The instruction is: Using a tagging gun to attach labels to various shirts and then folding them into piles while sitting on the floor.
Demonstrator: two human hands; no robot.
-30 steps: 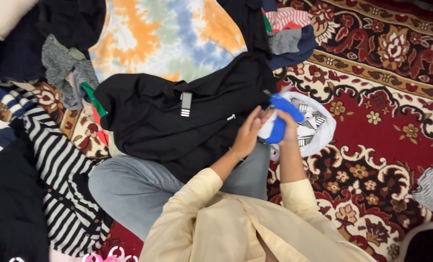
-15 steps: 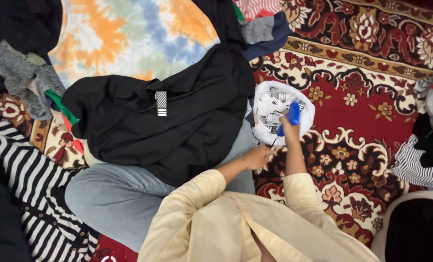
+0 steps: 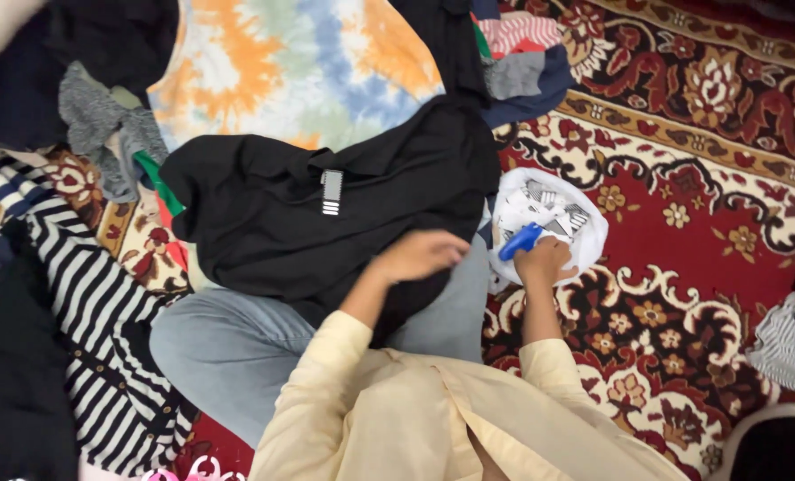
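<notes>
— Fingers of the left hand [image 3: 420, 256]: how do they stand?

— Loosely curved and a little apart, resting on the black garment [image 3: 326, 223] that lies over the lap. They pinch nothing that I can see; the cloth spreads out to their left and above them.

— And to the left of that hand?

— A striped black-and-white garment [image 3: 86, 312] lies well off to the left on the floor, and a tie-dye shirt [image 3: 299, 71] lies above the black one.

— Now the right hand [image 3: 545, 261].

— Its fingers are pressed together around a blue object [image 3: 520, 240], which sticks out up and to the left of the knuckles. What kind of thing it is, I cannot tell.

— What lies by those fingers?

— A white garment with a dark print [image 3: 549, 218], bunched on the red patterned carpet [image 3: 683, 294], just above and behind the fingers; the hand touches its lower edge. The two hands are near each other but apart.
</notes>
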